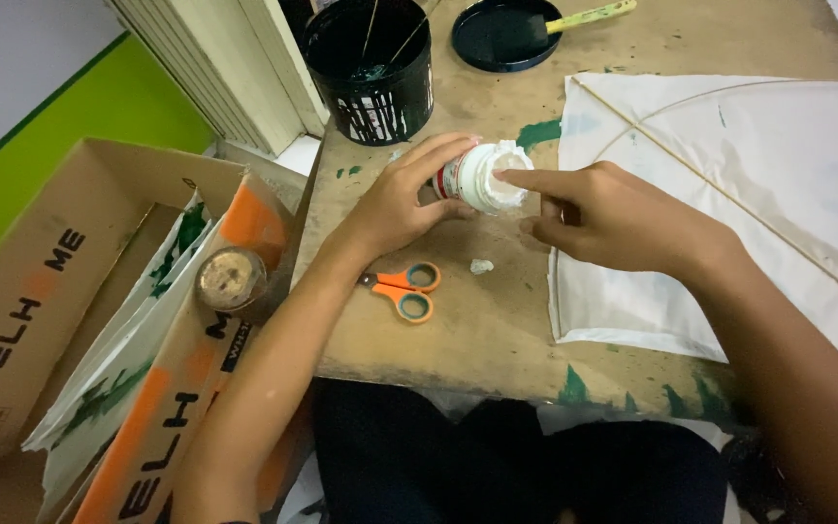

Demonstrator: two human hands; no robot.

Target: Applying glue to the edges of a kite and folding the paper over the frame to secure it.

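Observation:
My left hand (pixel 395 199) grips a small white jar of glue (pixel 475 177), tilted on its side above the wooden table (pixel 477 330). The forefinger of my right hand (pixel 598 213) points into the jar's open, glue-crusted mouth. A white paper kite (pixel 729 204) with thin wooden sticks lies flat on the table right of my right hand. Orange-handled scissors (pixel 404 289) lie shut just below my left wrist. A small white blob of glue (pixel 480 265) sits on the table under the jar.
A black paint bucket (pixel 370 63) with drips stands at the back, its black lid (pixel 501 34) and a yellow-handled brush (pixel 589 15) beside it. An open cardboard box (pixel 70 291) at the left holds painted paper and a round tin (pixel 231 278). Green paint smears mark the table.

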